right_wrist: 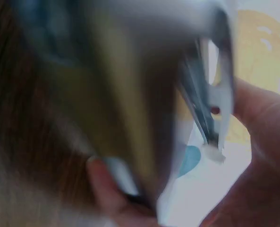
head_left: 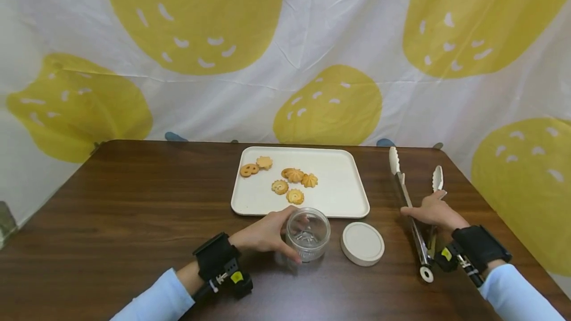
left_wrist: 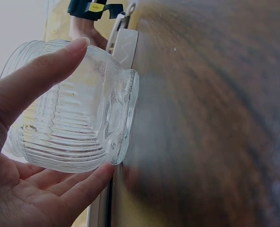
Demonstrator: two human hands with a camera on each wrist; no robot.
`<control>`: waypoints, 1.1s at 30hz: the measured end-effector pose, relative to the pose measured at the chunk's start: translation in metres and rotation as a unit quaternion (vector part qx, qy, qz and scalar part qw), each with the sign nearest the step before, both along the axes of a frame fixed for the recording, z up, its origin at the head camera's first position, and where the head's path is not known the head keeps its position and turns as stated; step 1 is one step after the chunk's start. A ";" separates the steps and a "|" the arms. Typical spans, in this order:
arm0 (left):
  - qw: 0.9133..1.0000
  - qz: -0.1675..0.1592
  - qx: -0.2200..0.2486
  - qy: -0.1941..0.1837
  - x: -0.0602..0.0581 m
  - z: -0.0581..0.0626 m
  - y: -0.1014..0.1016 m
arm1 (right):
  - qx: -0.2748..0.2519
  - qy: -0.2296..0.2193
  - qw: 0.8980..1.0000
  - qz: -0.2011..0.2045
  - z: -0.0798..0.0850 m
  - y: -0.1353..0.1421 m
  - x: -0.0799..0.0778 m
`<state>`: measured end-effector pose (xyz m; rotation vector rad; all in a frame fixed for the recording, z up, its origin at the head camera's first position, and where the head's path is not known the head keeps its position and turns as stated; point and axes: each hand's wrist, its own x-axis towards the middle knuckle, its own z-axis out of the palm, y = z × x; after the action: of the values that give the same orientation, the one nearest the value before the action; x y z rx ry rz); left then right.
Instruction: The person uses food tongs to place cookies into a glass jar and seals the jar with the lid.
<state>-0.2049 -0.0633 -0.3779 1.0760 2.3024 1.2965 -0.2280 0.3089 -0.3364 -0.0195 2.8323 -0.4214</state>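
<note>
My left hand [head_left: 266, 233] curves round a clear glass jar [head_left: 309, 237], which stands open-topped on the table. In the left wrist view the thumb lies along one side of the ribbed jar [left_wrist: 69, 127], with the fingers on the other side near its base. At the right, my right hand [head_left: 436, 212] holds a pair of metal tongs [head_left: 418, 241] with pale scalloped tips spread apart. Thumb and fingers span both arms of the tongs. Up close in the right wrist view, the tongs [right_wrist: 125, 94] are blurred and hide part of the hand.
A white tray [head_left: 341, 175] carrying several cookies [head_left: 294, 175] lies behind the jar. Between jar and tongs sits a round white lid [head_left: 363, 242]. The brown wooden table [head_left: 134, 212] ends at a lemon-patterned cloth [head_left: 330, 108] behind.
</note>
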 end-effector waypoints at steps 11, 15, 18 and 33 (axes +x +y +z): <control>1.000 0.001 -0.002 -0.003 0.000 0.000 0.000 | -0.098 0.069 0.993 -0.006 0.000 -0.008 0.008; 1.000 0.003 -0.004 -0.007 0.000 0.001 0.000 | -0.130 0.132 0.983 0.001 0.004 -0.018 0.010; 1.000 0.005 -0.004 -0.008 0.001 0.001 0.000 | -0.159 0.198 0.967 0.003 0.004 -0.026 0.012; 1.000 0.005 -0.006 -0.007 0.002 0.001 0.000 | -0.237 0.311 0.920 0.034 0.004 -0.043 0.022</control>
<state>-0.2033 -0.0637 -0.3765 1.0493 2.3052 1.2878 -0.2060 0.2656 -0.3323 -0.4178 3.2233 -1.2720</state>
